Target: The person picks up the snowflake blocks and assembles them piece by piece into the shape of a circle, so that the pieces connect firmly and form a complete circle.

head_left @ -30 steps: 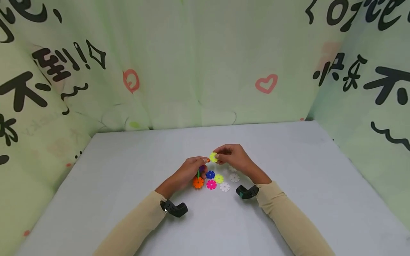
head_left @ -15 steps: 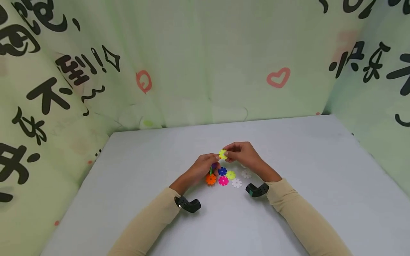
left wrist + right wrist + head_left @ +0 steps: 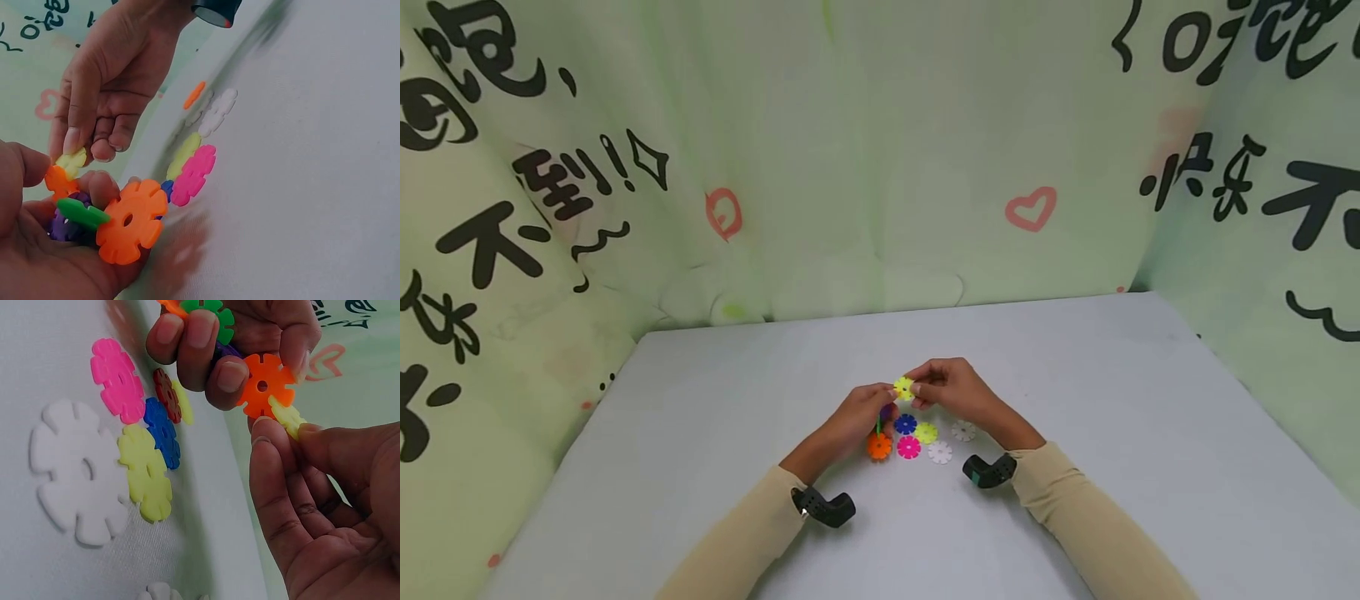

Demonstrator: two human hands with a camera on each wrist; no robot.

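My left hand [image 3: 852, 418] holds a chain of slotted flower-shaped plastic discs. In the left wrist view, the chain has a large-looking orange disc [image 3: 145, 203] at the near end, a green disc [image 3: 81, 214] and a purple disc [image 3: 61, 229]. A second orange disc [image 3: 275, 370] sticks out at the far end, between the left thumb and fingers. Between thumb and fingers my right hand [image 3: 961, 392] pinches a yellow disc [image 3: 287, 417]. Its edge meets the rim of that second orange disc, at an angle to it. How deep the slots interlock cannot be told.
Below the hands, loose discs lie on the white table [image 3: 700, 467]: pink [image 3: 111, 374], blue [image 3: 161, 434], yellow [image 3: 140, 487], white [image 3: 65, 450] and dark red [image 3: 165, 390]. A loose orange disc [image 3: 194, 95] lies farther off. Pale green curtains [image 3: 820, 167] surround the table.
The right hand has brought the yellow disc against the left hand's orange disc, closing the small gap between the hands. The head view has shifted slightly; the loose discs stay put.
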